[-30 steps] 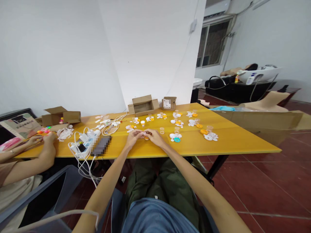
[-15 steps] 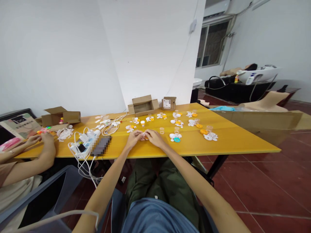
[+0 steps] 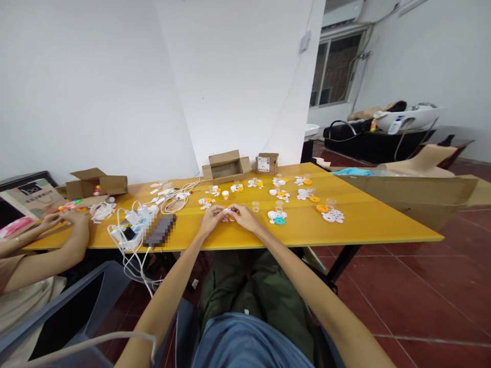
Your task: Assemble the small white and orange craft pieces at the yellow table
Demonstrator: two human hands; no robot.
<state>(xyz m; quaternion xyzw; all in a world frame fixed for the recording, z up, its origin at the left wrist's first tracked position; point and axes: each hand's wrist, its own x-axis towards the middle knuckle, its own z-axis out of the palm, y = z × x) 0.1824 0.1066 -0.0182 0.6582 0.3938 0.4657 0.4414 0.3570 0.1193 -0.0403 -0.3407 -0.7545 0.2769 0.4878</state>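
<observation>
My left hand (image 3: pixel 213 220) and my right hand (image 3: pixel 244 218) meet just above the near edge of the yellow table (image 3: pixel 368 227). Between their closed fingertips is a small white piece (image 3: pixel 227 210), mostly covered, so its kind is unclear. Something orange shows below the fingers. A clear plastic cup (image 3: pixel 255 206) stands to the right of my right hand. Farther right lie white discs and gears (image 3: pixel 272 215) with a teal ring (image 3: pixel 280 221). Beyond my hands stands a small white and orange piece (image 3: pixel 225 195).
Several clusters of white and orange parts (image 3: pixel 303 193) spread over the table. Cardboard boxes (image 3: pixel 226 171) line the back. A power strip (image 3: pixel 140 225) with cables and a dark blurred object (image 3: pixel 160 231) lie left. Another person's hands (image 3: pixel 71 217) work at the far left.
My fingers have shifted slightly around the small white piece, and my right fingertips show a little more apart from the left. The other person's hands moved a little.
</observation>
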